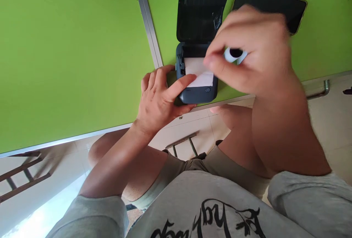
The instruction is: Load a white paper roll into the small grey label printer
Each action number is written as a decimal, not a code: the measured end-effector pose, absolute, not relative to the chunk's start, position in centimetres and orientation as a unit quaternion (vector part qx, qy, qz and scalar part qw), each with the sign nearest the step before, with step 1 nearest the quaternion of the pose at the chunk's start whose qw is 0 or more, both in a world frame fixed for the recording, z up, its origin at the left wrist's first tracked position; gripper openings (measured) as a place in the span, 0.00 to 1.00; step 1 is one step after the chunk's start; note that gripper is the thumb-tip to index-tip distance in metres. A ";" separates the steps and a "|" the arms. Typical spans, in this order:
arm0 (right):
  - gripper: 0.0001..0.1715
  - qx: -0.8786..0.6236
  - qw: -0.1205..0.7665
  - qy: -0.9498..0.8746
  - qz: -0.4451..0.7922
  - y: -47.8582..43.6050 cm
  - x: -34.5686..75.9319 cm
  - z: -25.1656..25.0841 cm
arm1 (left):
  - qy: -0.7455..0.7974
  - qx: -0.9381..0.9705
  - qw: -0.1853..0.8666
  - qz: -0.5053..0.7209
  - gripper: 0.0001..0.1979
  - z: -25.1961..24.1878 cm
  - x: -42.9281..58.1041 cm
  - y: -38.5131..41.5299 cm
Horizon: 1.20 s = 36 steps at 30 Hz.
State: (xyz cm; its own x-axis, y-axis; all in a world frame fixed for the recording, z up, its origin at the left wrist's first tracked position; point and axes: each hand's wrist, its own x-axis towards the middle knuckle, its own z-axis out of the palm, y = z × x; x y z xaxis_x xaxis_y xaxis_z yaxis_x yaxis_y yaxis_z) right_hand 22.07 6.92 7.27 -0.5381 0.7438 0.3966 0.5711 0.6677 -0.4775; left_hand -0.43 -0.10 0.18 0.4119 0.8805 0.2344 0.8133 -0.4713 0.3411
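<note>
A small dark label printer (196,95) stands near the table's front edge, its lid (198,14) flipped up and back. White paper (202,78) lies in its open compartment. My left hand (159,95) grips the printer's left side and front corner, with one finger resting on the paper. Above the printer's right side hovers my right hand (247,47), slightly blurred, thumb and forefinger pinched together. What the pinch holds, if anything, is not discernible. Through the gap behind those fingers shows a white ring-shaped thing (228,55) with a dark centre, partly hidden.
A black tablet or large phone (269,3) lies at the back right, partly covered by my right hand. The green table (68,47) has a metal strip (148,21) across it and a metal front edge. My legs are below that edge, with stool frames on the floor.
</note>
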 end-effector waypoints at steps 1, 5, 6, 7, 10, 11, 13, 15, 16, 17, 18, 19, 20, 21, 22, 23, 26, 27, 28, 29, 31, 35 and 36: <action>0.12 -0.399 0.346 -0.841 0.115 7.1 22.3 7.0 | 0.502 0.837 0.083 0.199 0.35 0.0 -0.5 -0.1; 0.14 -0.482 0.411 -0.770 0.073 7.7 22.9 6.0 | 0.493 0.840 0.067 0.215 0.34 -0.5 -0.7 -0.1; 0.18 -0.493 0.394 -0.770 0.092 7.7 23.0 5.8 | 0.493 0.840 0.067 0.215 0.34 -0.6 -0.7 -0.1; 0.20 -0.498 0.375 -0.773 0.115 7.7 22.9 5.7 | 0.493 0.840 0.068 0.216 0.34 -0.6 -0.7 -0.1; 0.21 -0.489 0.354 -0.777 0.178 7.7 22.6 5.5 | 0.491 0.841 0.067 0.218 0.35 -0.6 -0.6 0.0; 0.21 -0.482 0.371 -0.771 0.188 7.7 22.5 5.4 | 0.490 0.841 0.067 0.219 0.35 -0.6 -0.6 0.0; 0.19 -0.474 0.423 -0.750 0.187 7.8 22.3 5.4 | 0.489 0.842 0.065 0.219 0.34 -0.6 -0.6 0.0; 0.15 -0.480 0.478 -0.713 0.182 7.8 22.2 5.8 | 0.488 0.842 0.068 0.218 0.34 -0.7 -0.6 0.1; 0.13 -0.488 0.495 -0.692 0.197 7.7 22.1 6.2 | 0.489 0.842 0.068 0.218 0.34 -0.7 -0.6 0.1; 0.12 -0.495 0.498 -0.672 0.236 7.5 22.1 6.7 | 0.489 0.842 0.067 0.217 0.34 -0.7 -0.6 0.1; 0.14 -0.493 0.474 -0.658 0.315 7.2 22.0 7.3 | 0.490 0.842 0.066 0.216 0.34 -0.7 -0.7 0.1; 0.18 -0.485 0.431 -0.644 0.404 6.9 22.0 7.9 | 0.490 0.842 0.064 0.215 0.34 -0.6 -0.7 0.1; 0.22 -0.476 0.385 -0.632 0.475 6.6 22.0 8.5 | 0.490 0.843 0.061 0.215 0.34 -0.6 -0.7 0.0; 0.23 -0.470 0.347 -0.633 0.507 6.3 22.0 9.0 | 0.488 0.844 0.059 0.215 0.34 -0.6 -0.7 0.0; 0.22 -0.477 0.349 -0.650 0.477 6.1 22.0 9.4 | 0.485 0.846 0.057 0.214 0.33 -0.6 -0.7 0.0; 0.20 -0.485 0.359 -0.681 0.415 5.9 21.9 9.6 | 0.482 0.848 0.056 0.214 0.33 -0.5 -0.7 0.0; 0.15 -0.501 0.295 -0.783 0.221 6.0 21.3 9.8 | 0.480 0.849 0.054 0.213 0.36 -0.5 -0.7 0.0; 0.16 -0.505 0.235 -0.805 0.202 6.2 21.0 9.8 | 0.483 0.847 0.054 0.213 0.39 -0.6 -0.7 0.0; 0.18 -0.513 0.181 -0.816 0.194 6.3 20.5 9.7 | 0.489 0.845 0.057 0.210 0.41 -0.6 -0.6 0.0; 0.20 -0.521 0.148 -0.819 0.191 6.4 20.0 9.8 | 0.495 0.842 0.062 0.204 0.43 -0.6 -0.6 0.0; 0.27 -0.507 0.175 -0.817 0.209 6.4 19.0 10.0 | 0.506 0.837 0.074 0.193 0.45 -0.6 -0.5 0.0; 0.31 -0.400 0.404 -0.741 0.357 6.0 17.4 10.7 | 0.509 0.837 0.076 0.188 0.46 -0.5 -0.4 0.0; 0.31 -0.391 0.433 -0.696 0.418 6.1 17.2 10.8 | 0.508 0.837 0.075 0.187 0.46 -0.5 -0.4 0.0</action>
State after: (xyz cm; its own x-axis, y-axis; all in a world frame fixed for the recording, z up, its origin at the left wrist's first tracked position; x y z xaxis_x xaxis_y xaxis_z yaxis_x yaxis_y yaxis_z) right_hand 17.15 6.12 10.81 -0.3193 0.9068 0.2754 0.1833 0.3442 -0.9208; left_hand -0.41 0.01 -0.48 0.4133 0.8791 0.2373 0.8228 -0.4722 0.3162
